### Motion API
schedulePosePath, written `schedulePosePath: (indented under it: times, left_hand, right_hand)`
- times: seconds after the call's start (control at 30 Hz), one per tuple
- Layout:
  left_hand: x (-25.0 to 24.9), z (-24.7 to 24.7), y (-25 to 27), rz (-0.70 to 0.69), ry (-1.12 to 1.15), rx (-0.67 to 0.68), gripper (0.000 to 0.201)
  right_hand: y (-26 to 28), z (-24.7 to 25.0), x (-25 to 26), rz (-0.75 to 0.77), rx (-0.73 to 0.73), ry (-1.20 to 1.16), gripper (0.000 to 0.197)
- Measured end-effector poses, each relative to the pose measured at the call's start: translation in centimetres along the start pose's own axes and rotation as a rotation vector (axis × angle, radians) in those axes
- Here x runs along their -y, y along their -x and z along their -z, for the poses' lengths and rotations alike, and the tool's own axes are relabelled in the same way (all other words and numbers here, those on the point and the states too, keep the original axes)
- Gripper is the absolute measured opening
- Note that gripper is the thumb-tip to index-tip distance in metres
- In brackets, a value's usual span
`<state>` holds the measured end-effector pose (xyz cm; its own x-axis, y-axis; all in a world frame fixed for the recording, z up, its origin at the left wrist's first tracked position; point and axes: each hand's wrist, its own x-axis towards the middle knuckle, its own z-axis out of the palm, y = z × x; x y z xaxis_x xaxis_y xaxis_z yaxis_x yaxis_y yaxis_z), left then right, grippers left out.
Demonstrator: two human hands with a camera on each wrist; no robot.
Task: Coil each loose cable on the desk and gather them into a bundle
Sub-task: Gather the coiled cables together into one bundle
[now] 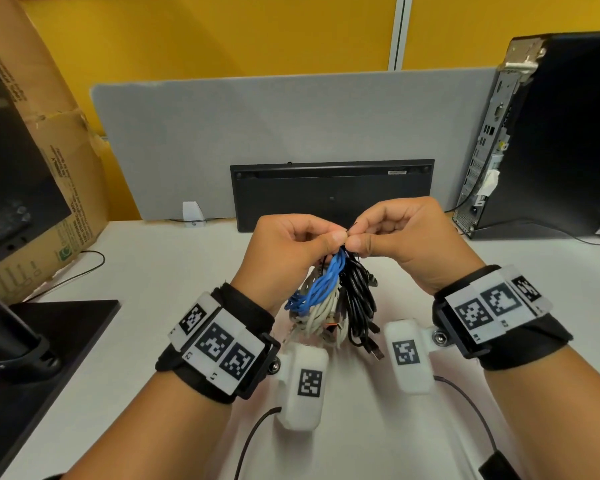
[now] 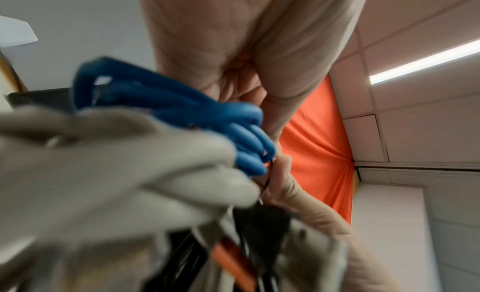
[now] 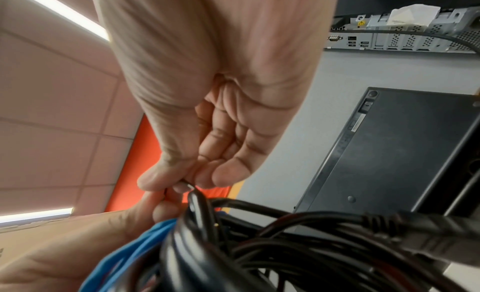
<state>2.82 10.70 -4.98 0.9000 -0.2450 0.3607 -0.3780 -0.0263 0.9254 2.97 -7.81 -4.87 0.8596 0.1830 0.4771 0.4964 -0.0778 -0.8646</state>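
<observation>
Both wrists frame a hanging bundle [image 1: 329, 303] of blue, white and black coiled cables held above the desk [image 1: 174, 271]. Left hand [image 1: 288, 244] and right hand [image 1: 402, 233] meet at its top, fingertips pinching a thin black tie [image 1: 350, 229].

The gray cable [image 2: 109, 173] is a big blur close to the left wrist camera, the thin black tie [image 1: 350, 229] between the thumbs above the blue cable [image 1: 321, 284] is too small to tell, and the picture edge cuts off the black cable [image 3: 298, 255].
</observation>
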Motion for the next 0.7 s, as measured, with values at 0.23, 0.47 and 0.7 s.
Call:
schedulePosePath:
  times: [0.23, 0.47, 0.7]
  left_hand:
    - [0.3, -0.1, -0.1, -0.086, -0.134, -0.031, 0.014]
    - [0.6, -0.3, -0.1, -0.087, -0.203, -0.028, 0.017]
    - [0.7, -0.4, -0.1, -0.067, -0.247, -0.008, 0.010]
  right_hand:
    - [0.1, -0.3, 0.7, -0.056, 0.020, 0.009, 0.011]
    - [0.1, -0.6, 1.8, -0.203, 0.048, 0.225, 0.019]
    - [-0.1, -1.0, 2.3, -0.506, 0.133, 0.244, 0.029]
